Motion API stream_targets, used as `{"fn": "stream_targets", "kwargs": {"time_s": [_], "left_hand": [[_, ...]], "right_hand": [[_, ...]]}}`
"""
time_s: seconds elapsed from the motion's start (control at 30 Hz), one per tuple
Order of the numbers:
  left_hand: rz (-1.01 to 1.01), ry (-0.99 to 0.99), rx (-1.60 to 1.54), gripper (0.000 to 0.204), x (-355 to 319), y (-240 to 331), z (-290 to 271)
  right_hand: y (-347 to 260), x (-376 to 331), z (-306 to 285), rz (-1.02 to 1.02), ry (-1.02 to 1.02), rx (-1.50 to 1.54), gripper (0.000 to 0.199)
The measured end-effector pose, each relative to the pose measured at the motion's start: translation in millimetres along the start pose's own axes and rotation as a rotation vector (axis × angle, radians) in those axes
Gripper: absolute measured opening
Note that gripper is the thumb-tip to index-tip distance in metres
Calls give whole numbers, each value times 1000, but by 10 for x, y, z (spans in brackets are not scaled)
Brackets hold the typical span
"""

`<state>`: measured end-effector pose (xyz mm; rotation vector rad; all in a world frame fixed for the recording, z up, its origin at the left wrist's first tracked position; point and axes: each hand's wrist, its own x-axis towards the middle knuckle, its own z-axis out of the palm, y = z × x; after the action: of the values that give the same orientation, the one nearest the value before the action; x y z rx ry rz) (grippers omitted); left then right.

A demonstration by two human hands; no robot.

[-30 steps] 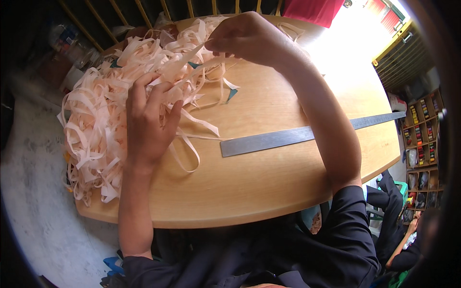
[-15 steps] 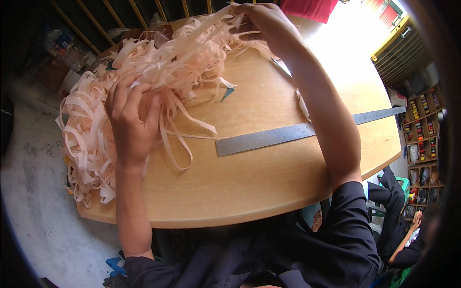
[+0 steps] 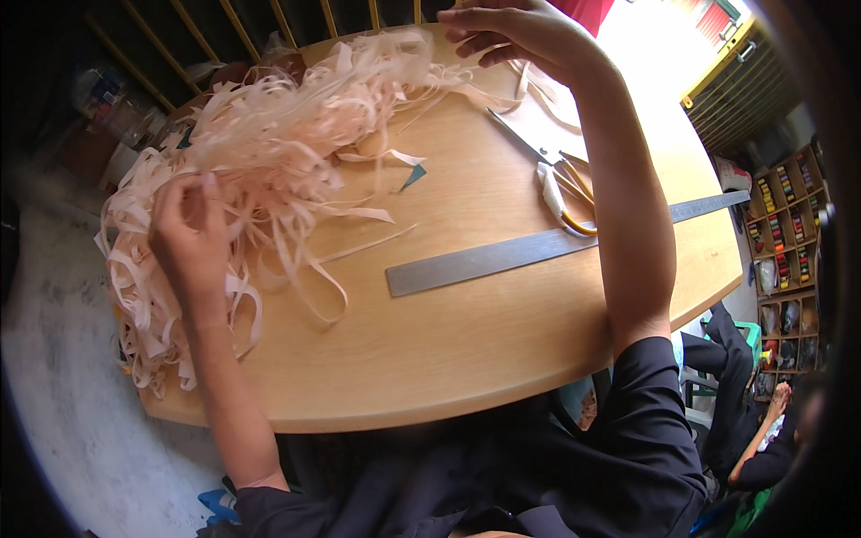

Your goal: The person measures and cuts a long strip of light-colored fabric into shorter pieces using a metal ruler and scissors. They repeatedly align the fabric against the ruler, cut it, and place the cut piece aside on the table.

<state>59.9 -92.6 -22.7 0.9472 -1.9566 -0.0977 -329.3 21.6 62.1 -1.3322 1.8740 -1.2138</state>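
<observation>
Head view: tangle of pale pink strips [image 3: 269, 170] piled on the round wooden tabletop [image 3: 466, 341], spread from 12 to 9 o'clock, some hanging over the edge. Left hand [image 3: 190, 242] at 9 o'clock, grip closed around a bunch of strips. Right hand [image 3: 520, 36] at 12 o'clock, fingers pinched on 1 strip end (pulled taut toward the pile). Steel ruler [image 3: 538, 251] lies diagonally at centre to 3 o'clock. Scissors [image 3: 552, 175] with yellow handles just above the ruler, partly behind the right forearm. Shelf [image 3: 780, 269] with small items at 3 o'clock.
</observation>
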Motion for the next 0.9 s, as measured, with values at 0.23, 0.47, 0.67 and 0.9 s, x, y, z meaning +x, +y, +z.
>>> {"fn": "stream_targets", "kwargs": {"time_s": [0.23, 0.47, 0.67, 0.9], "left_hand": [[148, 264, 73, 37, 24, 61, -37], [696, -316, -79, 48, -311, 693, 230], [396, -697, 221, 55, -396, 617, 454], [140, -531, 170, 46, -257, 392, 316]], "right_hand": [[698, 198, -163, 64, -204, -902, 42], [874, 361, -284, -75, -98, -787, 17], [735, 307, -637, -180, 739, -434, 17], [486, 332, -723, -323, 785, -274, 13]]}}
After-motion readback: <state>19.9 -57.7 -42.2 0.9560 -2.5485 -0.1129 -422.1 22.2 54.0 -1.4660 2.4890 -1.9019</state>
